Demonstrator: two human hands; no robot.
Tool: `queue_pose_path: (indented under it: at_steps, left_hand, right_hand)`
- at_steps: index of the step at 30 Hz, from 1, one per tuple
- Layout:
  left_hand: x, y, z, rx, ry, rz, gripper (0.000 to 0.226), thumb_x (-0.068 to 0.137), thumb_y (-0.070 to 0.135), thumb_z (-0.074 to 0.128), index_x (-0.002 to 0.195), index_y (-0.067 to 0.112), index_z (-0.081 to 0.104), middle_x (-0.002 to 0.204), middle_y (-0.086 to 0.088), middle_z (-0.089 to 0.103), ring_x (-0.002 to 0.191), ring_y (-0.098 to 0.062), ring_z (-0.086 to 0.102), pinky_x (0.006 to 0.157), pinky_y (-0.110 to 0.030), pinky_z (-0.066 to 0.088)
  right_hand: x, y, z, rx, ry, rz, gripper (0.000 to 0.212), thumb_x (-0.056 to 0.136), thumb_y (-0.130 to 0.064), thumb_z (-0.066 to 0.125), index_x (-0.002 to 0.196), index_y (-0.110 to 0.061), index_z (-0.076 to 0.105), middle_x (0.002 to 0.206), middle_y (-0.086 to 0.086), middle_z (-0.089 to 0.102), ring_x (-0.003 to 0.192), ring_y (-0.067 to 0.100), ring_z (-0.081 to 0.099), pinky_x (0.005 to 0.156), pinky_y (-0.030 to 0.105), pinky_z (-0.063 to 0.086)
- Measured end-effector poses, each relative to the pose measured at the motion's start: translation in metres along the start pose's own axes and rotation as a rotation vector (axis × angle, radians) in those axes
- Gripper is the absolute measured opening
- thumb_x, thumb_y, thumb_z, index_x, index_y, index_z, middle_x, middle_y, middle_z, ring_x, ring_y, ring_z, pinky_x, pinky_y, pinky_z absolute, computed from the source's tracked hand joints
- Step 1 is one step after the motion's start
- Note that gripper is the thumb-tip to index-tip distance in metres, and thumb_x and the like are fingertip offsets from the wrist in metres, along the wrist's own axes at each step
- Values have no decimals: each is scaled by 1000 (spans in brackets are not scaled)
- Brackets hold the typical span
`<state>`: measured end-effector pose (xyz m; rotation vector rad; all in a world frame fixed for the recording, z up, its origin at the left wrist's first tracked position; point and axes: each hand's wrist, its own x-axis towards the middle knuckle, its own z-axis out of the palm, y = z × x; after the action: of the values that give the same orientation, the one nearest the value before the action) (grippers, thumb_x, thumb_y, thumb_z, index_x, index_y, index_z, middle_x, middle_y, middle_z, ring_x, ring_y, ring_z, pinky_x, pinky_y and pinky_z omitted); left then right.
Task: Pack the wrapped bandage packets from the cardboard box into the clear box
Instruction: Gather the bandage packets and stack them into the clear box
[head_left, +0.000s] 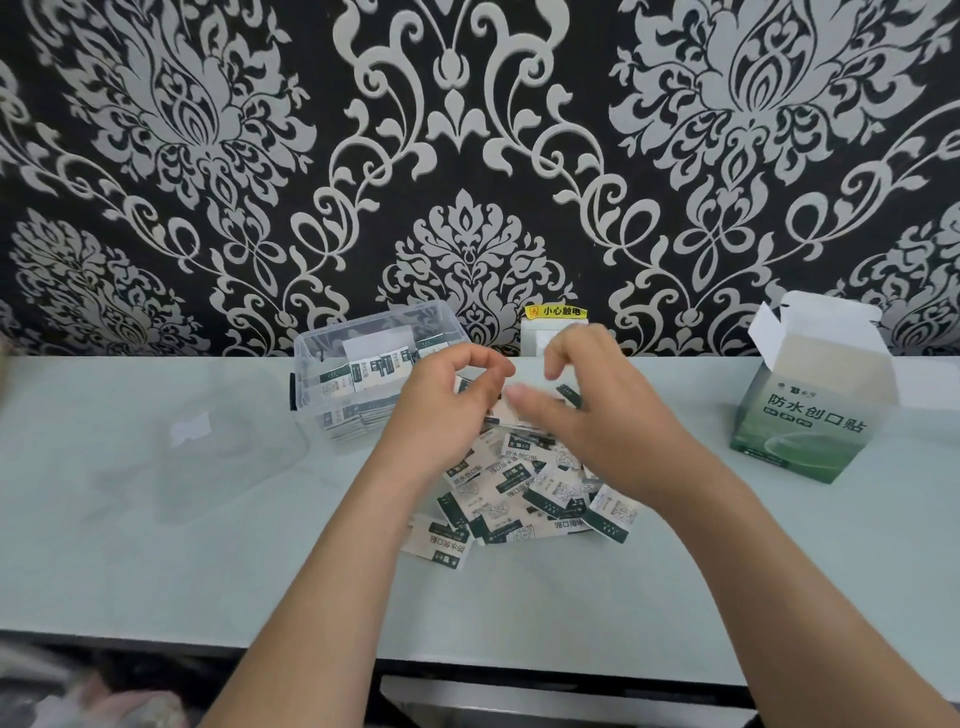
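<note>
Head view: left hand (451, 402) and right hand (597, 415), close together, pinch bandage packets (500, 412) above the worktop (156, 545) pile (519, 491), with the clear box (311, 374) just beyond-left, nearest the left hand.

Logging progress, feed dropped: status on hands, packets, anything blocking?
Left hand, right hand curled above packet pile, grip blurred. Clear box partly filled. Cardboard box open. Nothing blocking.
</note>
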<state>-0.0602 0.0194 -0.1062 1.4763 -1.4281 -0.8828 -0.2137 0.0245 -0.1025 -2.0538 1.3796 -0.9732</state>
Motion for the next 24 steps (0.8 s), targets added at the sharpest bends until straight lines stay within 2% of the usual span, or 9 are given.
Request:
queue_pose_path:
  at_steps: [2,4,6,8,11,14,17,21,24]
  left_hand:
    - [0,0,-4,20,-19,-11,17,95,24,58,86,35,68,103,9,66,90,-13,62,90,-46,53]
    - [-1,-2,-6,42,-62,-28,18,94,18,57,90,32,67,105,1,69,81,-16,63,83,-42,56]
    - [-3,-2,-6,-28,-89,-60,19,95,11,53,94,25,66,96,-5,70,63,-11,58,60,-26,52]
    - [-6,2,-7,-158,-77,-135,21,97,9,49,95,21,66,79,-1,63,42,-3,47,40,-14,36]
    - [-8,3,-6,-282,-62,-218,27,100,12,43,94,20,68,58,4,51,37,-4,37,37,-15,27]
    - [-12,5,-8,-351,-92,-155,25,101,23,44,99,22,69,60,4,50,52,-10,43,46,-20,31]
    - [-15,5,-11,-173,-147,62,28,92,39,58,120,37,58,105,13,59,96,-3,56,77,-23,46]
    - [-23,-3,3,295,-280,263,96,70,43,81,143,51,20,146,24,18,135,3,18,99,-10,34]
    - [-23,-10,11,334,-239,333,97,68,43,81,142,52,19,145,29,10,141,-5,12,106,-36,42]
  right_hand:
    - [-2,-5,0,-92,-154,-70,38,76,-57,65,83,-25,46,96,-15,53,82,3,48,75,30,39]
    - [-2,-8,7,-164,-255,-78,37,77,-46,73,75,-23,45,77,-9,55,62,4,43,64,28,34]
    - [-1,-9,13,-170,-241,-115,39,79,-39,75,70,-23,41,61,-6,46,53,10,36,53,27,29]
    - [2,-9,15,-159,-207,-137,37,79,-38,74,69,-22,42,57,-6,43,53,12,36,51,27,28]
    - [4,-7,17,-10,-199,-66,33,79,-32,74,67,-20,46,52,-6,45,49,11,38,51,23,31]
    - [6,-4,16,350,-175,127,30,83,-23,73,68,-13,49,58,6,62,55,21,62,50,22,41]
    - [11,-2,11,659,-163,341,20,91,-20,66,79,-8,54,68,8,68,60,21,65,57,26,48]
    - [10,-4,8,856,-238,486,14,92,-19,62,85,-9,56,69,9,65,58,19,60,51,26,48]
    - [9,-7,10,853,-289,492,9,91,-14,60,94,-6,57,64,7,62,54,17,60,44,23,45]
